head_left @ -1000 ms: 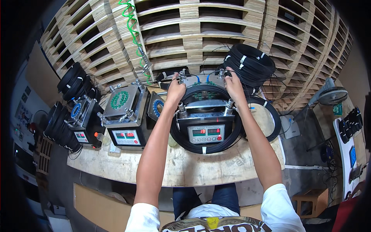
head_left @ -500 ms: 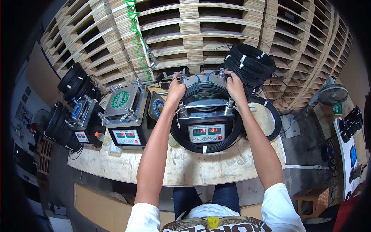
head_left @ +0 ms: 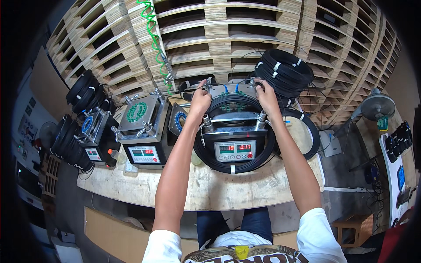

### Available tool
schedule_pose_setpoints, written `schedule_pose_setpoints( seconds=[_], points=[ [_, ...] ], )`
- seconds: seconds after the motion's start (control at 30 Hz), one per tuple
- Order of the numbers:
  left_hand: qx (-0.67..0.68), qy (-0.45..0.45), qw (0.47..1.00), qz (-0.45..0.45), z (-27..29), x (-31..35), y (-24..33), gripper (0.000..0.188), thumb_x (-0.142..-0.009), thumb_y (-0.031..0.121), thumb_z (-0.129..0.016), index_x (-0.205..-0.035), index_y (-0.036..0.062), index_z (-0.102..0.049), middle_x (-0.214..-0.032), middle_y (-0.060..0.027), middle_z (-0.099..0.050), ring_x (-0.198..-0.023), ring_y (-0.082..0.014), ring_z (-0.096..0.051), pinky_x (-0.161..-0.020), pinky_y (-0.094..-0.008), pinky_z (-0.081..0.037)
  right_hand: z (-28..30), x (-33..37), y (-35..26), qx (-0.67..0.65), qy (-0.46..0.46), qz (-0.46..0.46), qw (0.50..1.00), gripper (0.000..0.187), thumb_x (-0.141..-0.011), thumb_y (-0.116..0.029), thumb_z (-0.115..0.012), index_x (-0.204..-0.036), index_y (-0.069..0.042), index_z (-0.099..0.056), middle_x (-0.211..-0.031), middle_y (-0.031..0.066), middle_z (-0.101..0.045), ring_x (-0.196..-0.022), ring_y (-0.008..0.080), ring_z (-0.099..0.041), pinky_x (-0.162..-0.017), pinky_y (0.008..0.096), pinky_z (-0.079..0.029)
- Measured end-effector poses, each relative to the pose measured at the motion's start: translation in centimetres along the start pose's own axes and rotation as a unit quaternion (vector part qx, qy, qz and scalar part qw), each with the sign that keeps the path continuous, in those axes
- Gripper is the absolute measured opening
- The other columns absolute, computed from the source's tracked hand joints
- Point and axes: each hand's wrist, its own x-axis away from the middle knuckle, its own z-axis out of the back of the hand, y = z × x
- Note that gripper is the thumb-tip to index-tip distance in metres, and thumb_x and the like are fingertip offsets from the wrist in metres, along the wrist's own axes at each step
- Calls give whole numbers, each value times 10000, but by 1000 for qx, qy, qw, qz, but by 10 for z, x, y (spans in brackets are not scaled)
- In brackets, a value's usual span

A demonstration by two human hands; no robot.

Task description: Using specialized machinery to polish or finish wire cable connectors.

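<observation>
A polishing machine (head_left: 234, 150) with a red-digit display stands in front of me on the workbench. A coil of black cable (head_left: 232, 168) is draped around it, and two thin leads with blue connectors (head_left: 237, 88) run to its metal top plate (head_left: 215, 90). At the plate's far left corner, my left hand (head_left: 201, 100) is closed around a metal clamp (head_left: 208, 84). My right hand (head_left: 266, 97) grips the matching clamp (head_left: 252, 82) at the far right corner, its fingers curled. Two nearer clamps, including the right one (head_left: 262, 117), stand untouched; my palms hide parts of the far ones.
Left stand another polishing machine (head_left: 141, 136) with a green ring of ports and a smaller one (head_left: 91, 131) with a blue ring. Coiled black cables (head_left: 285, 72) pile up behind right. A green spiral hose (head_left: 151, 28) hangs before wooden pallets (head_left: 218, 48). A fan (head_left: 377, 106) stands right.
The digits on the middle and left machines' displays have changed. My right fingers have shifted slightly at the clamp, while my left hand stays almost still. The green hose has swung slightly.
</observation>
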Motion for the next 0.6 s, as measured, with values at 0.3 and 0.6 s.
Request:
schedule_pose_setpoints(
  seconds=[0.3, 0.6],
  points=[
    [-78, 50, 996, 0, -6, 3, 3, 587, -846, 90, -526, -1430, 75, -469, -1005, -198, -700, -928, -263, -672, -880, -341, -481, 1, 4, -8, 11, 19, -5, 1000, 311, -1029, -257, -489, -1195, -37, -633, -794, 10, -589, -685, 95, -507, -632, 265, -435],
    [-111, 77, 991, 15, 1, -4, -8, 593, -841, 137, -528, -1422, 52, -445, -1146, -279, -656, -1126, -399, -623, -982, -409, -447, -1, 3, -14, 9, -2, -43, 999, 390, -1002, -319, -504, -1177, 4, -636, -964, 215, -700, -911, 306, -686, -828, 372, -502]
  ],
)
